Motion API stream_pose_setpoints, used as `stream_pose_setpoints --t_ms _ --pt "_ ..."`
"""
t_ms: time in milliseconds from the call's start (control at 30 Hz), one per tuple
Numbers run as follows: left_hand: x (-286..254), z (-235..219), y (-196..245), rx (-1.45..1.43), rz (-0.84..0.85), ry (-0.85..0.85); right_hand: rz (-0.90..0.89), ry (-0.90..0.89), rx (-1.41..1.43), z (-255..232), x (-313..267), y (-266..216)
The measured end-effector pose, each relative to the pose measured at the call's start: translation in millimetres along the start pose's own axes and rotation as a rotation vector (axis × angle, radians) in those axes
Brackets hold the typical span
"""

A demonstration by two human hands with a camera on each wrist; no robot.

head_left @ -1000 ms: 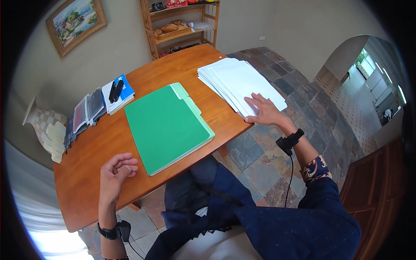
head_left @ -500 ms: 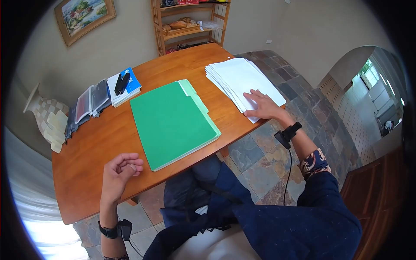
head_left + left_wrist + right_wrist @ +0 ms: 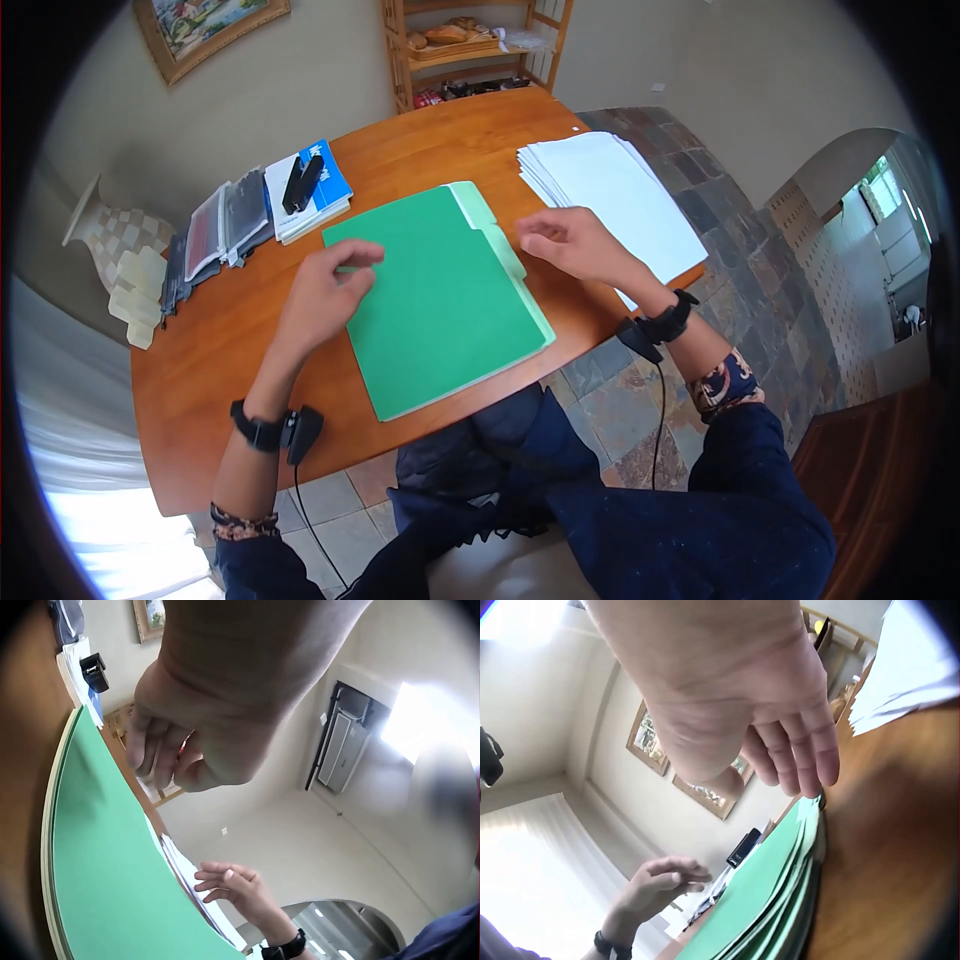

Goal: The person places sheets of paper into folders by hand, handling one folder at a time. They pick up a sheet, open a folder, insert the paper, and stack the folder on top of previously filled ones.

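A stack of green file folders (image 3: 440,310) with tabs along its right side lies on the wooden table (image 3: 230,400). My left hand (image 3: 328,295) hovers over the folders' left edge, its fingers loosely bent with nothing in them. At the tabbed side hangs my right hand (image 3: 572,245), holding nothing, fingers slightly bent toward the folders. A pile of white paper (image 3: 620,190) lies behind the right hand, partly covered by it. In the right wrist view the fingertips (image 3: 810,784) overlap the near end of the folder stack (image 3: 757,892), where several layers show.
At the back left lie a black stapler (image 3: 303,184) on blue and white booklets (image 3: 335,190) and zippered pouches (image 3: 230,220). Beyond them stands a checkered vase (image 3: 115,240). A wooden shelf (image 3: 400,60) with bread is against the far wall.
My right hand has left the white paper and moved left to the folders' tabbed side. The left hand has risen and moved forward over the folders' left edge.
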State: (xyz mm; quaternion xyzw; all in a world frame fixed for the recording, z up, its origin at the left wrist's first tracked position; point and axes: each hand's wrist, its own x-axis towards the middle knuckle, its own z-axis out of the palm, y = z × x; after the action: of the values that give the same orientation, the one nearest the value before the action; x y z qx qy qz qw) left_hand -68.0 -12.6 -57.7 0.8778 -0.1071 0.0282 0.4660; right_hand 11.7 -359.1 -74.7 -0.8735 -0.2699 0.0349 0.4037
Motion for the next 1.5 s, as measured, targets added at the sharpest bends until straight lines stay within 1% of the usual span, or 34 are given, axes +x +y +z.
stream_pose_setpoints --t_ms 33,67,133,167,200,233,300,367,433,500,700,800,933,1067,1133,1167,1200,1233,1267,1333,1400,1433,1500 --pt "15.7 2.2 -5.3 0.132 0.048 0.017 0.006 -0.009 0.008 9.6 17.5 1.0" --pt "31.0 2.8 -12.2 0.129 0.038 0.01 0.027 0.005 0.009 16.6 37.1 3.8" --pt "55.4 5.9 -27.0 0.313 -0.031 0.027 0.06 0.012 0.016 27.6 69.1 5.0" --pt "62.5 9.9 -38.4 0.309 -0.041 0.021 0.193 -0.075 0.08 28.6 83.7 -1.8" --pt "70.1 14.1 -49.4 0.388 0.05 0.08 0.323 -0.162 0.142 28.1 95.7 -6.6" --pt "76.5 16.9 -61.1 0.467 0.143 0.138 0.329 -0.171 0.144 30.4 103.9 -6.6" --pt "80.2 21.2 -69.5 0.426 0.106 0.128 0.344 -0.196 0.114 35.6 116.2 -4.6" --pt "79.1 26.9 -75.8 0.384 0.063 0.107 0.372 -0.195 0.171 38.5 117.8 -1.2" --pt "78.6 28.6 -78.1 0.399 0.128 0.2 0.402 -0.184 0.23 41.5 114.2 4.4" --pt "79.8 29.1 -80.8 0.389 0.142 0.202 0.418 -0.177 0.406 38.3 113.0 10.9" --pt "79.1 29.9 -81.7 0.347 0.167 0.213 0.506 -0.207 0.538 38.1 115.7 16.5" --pt "79.1 28.6 -83.7 0.325 0.181 0.229 0.51 -0.202 0.601 38.6 115.1 20.7" --pt "78.2 28.5 -85.9 0.258 0.176 0.259 0.514 -0.215 0.617 40.9 114.6 20.8" --pt "77.6 27.4 -84.5 0.24 0.195 0.272 0.478 -0.236 0.689 42.4 113.8 20.4" --pt "77.8 26.4 -81.9 0.165 0.131 0.295 0.467 -0.241 0.735 43.6 112.3 20.0" --pt "78.2 26.4 -80.1 0.167 0.13 0.292 0.445 -0.221 0.77 44.5 111.6 19.4" --pt "78.1 26.6 -78.3 0.164 0.113 0.326 0.424 -0.202 0.804 45.9 110.8 18.5" --pt "78.1 26.8 -77.1 0.161 0.096 0.361 0.423 -0.203 0.807 46.7 110.5 16.8" --pt "78.4 27.2 -77.3 0.164 0.095 0.361 0.41 -0.2 0.799 46.9 110.5 14.3" --pt "79.0 27.5 -78.8 0.137 0.147 0.414 0.398 -0.198 0.795 46.8 110.4 10.1" --pt "78.9 26.0 -77.4 0.16 0.152 0.444 0.42 -0.144 0.687 44.8 110.4 8.3" --pt "78.5 25.2 -77.2 0.182 0.159 0.474 0.421 -0.147 0.689 43.9 110.7 8.8" --pt "77.1 23.2 -85.3 0.138 0.131 0.484 0.474 -0.12 0.525 41.6 111.9 10.7"
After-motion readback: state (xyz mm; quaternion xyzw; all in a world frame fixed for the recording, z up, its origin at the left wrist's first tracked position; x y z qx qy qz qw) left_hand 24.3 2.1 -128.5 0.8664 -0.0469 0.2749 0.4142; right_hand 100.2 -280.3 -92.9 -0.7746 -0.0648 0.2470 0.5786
